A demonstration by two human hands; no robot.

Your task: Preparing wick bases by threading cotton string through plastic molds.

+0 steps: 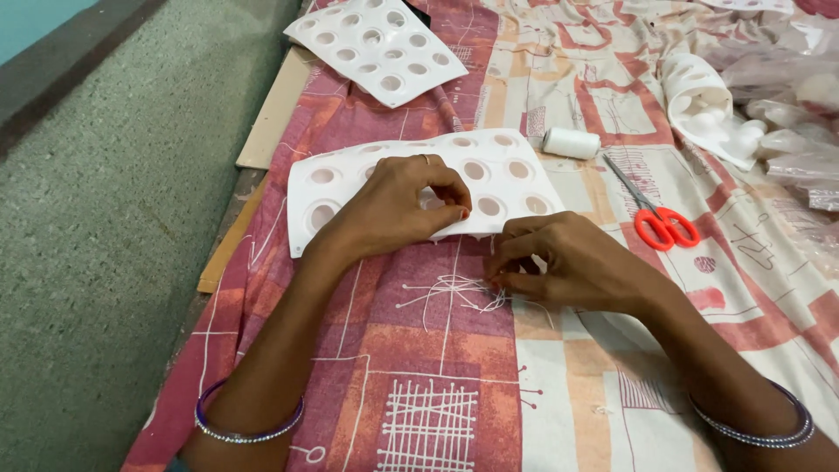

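A white mould tray (502, 170) with round cups lies on a patterned cloth (437, 385). My left hand (398, 205) rests on the tray's near edge, its fingertips pinched there on something too small to make out. My right hand (568, 262) sits just right of it on the cloth, fingers curled and pinching a white thread. A loose tangle of white thread (454, 293) lies on the cloth between and below both hands. Both wrists wear thin bangles.
A second white mould tray (376, 44) lies at the back. A white thread spool (571, 142) and orange-handled scissors (655, 218) sit to the right. White moulded pieces and clear plastic bags (786, 131) pile at far right. The cloth's left edge drops to a grey floor (105, 218).
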